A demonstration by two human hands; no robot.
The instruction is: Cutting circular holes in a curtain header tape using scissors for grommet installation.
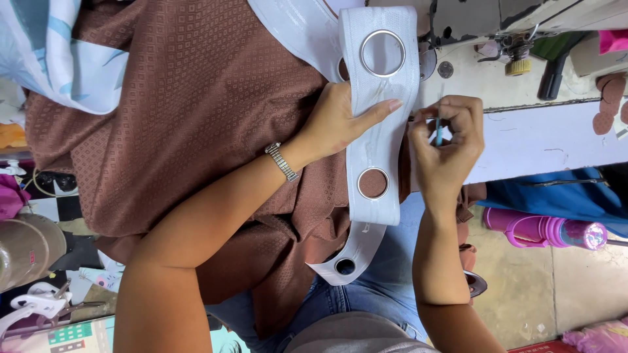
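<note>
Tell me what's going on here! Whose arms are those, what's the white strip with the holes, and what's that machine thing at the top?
The picture comes from a camera worn on a person's head, looking down, so the two arms are that person's own.

The left hand lies flat on a white tape, pressing it down. The wrist wears a metal watch band. The tape has round holes with silver rings in them, and it lies over a big brown cloth spread on the person's lap and the table.

The right hand pinches something small and thin, bluish, in its fingers; it is too small to tell what it is.

At the top is part of a sewing machine on a white table. On the floor to the right lies a pink bottle.
</note>
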